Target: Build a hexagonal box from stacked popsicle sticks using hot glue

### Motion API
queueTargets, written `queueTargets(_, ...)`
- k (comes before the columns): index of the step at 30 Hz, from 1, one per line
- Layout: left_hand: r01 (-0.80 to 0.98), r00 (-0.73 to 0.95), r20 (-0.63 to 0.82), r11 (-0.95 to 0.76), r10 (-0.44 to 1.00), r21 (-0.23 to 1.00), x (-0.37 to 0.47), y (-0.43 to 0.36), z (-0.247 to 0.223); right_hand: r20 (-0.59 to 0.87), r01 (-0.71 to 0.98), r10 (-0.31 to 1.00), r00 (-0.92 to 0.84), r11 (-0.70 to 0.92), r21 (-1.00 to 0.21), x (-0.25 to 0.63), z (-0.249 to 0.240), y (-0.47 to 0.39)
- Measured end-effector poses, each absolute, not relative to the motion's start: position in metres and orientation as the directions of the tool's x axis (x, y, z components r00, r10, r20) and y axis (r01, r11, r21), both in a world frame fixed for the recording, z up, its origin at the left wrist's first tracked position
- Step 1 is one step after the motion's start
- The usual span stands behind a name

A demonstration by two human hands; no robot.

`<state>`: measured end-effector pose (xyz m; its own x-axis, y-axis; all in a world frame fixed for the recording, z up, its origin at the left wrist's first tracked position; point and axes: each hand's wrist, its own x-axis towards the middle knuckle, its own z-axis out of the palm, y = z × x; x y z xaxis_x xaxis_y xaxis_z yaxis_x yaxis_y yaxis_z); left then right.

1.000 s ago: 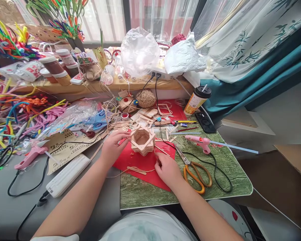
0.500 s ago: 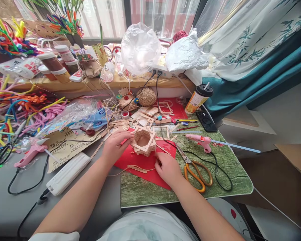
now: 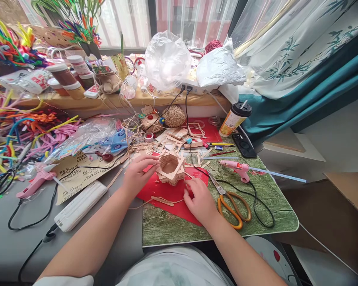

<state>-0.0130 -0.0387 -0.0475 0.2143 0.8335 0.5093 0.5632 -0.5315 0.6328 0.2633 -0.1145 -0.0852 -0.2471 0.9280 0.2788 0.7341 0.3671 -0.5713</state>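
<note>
A small star-sided pot of stacked craft sticks (image 3: 170, 169) sits on a red sheet (image 3: 193, 212). My left hand (image 3: 140, 174) grips its left rim, thumb and fingers pinched together. To the lower right of the pot, my right hand (image 3: 199, 198) is closed with bent fingers. A length of twine (image 3: 176, 201) runs across the red sheet up to my right thumb, apparently pinched there; the fingertips are partly hidden. Two loose craft sticks (image 3: 162, 201) lie just in front of the pot.
Scissors with orange handles (image 3: 235, 210) and a pink glue gun (image 3: 237, 167) lie to the right. Behind are loose sticks, a twine ball (image 3: 174, 116) and a drink cup (image 3: 234, 119). At left are a white power strip (image 3: 80, 205), another glue gun (image 3: 37, 183) and pipe cleaners (image 3: 56, 135).
My right hand's fingers have lifted and uncurled slightly beside the pot. My left hand and the pot stay in place. The view has shifted slightly.
</note>
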Motion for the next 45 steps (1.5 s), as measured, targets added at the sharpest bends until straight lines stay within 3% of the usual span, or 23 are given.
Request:
queueTargets(4, 0.534, 0.165, 0.481, -0.488, 0.861, 0.691, -0.011, -0.042, -0.052, 0.437, 0.706, 0.857, -0.274, 0.488, -0.514, 0.259, -0.058, -0.111)
queueTargets(9, 0.499, 0.154, 0.484, -0.49, 0.862, 0.714, -0.01, -0.042, -0.057, 0.374, 0.691, 0.831, -0.412, 0.553, -0.466, 0.25, -0.053, -0.086)
queueTargets(22, 0.594, 0.265, 0.544, -0.579, 0.796, 0.559, -0.004, -0.044, -0.052, 0.359, 0.675, 0.837, -0.413, 0.546, -0.497, 0.245, -0.072, -0.081)
queueTargets(29, 0.586, 0.231, 0.501, -0.531, 0.834, 0.612, -0.008, -0.042, -0.053, 0.336, 0.674, 0.922, -0.19, 0.372, -0.639, 0.242, -0.078, -0.087)
queueTargets(32, 0.586, 0.247, 0.489, -0.531, 0.836, 0.612, -0.008, -0.042, -0.056, 0.32, 0.638, 0.929, -0.183, 0.361, -0.68, 0.243, -0.081, -0.084)
queueTargets(37, 0.604, 0.351, 0.431, -0.553, 0.831, 0.574, -0.008, -0.037, -0.055, 0.376, 0.631, 0.878, -0.296, 0.475, -0.613, 0.244, -0.078, -0.077)
queueTargets(45, 0.614, 0.571, 0.311, -0.647, 0.76, 0.453, -0.008, -0.022, -0.037, 0.284, 0.626, 0.898, -0.337, 0.439, -0.644, 0.246, -0.084, -0.071)
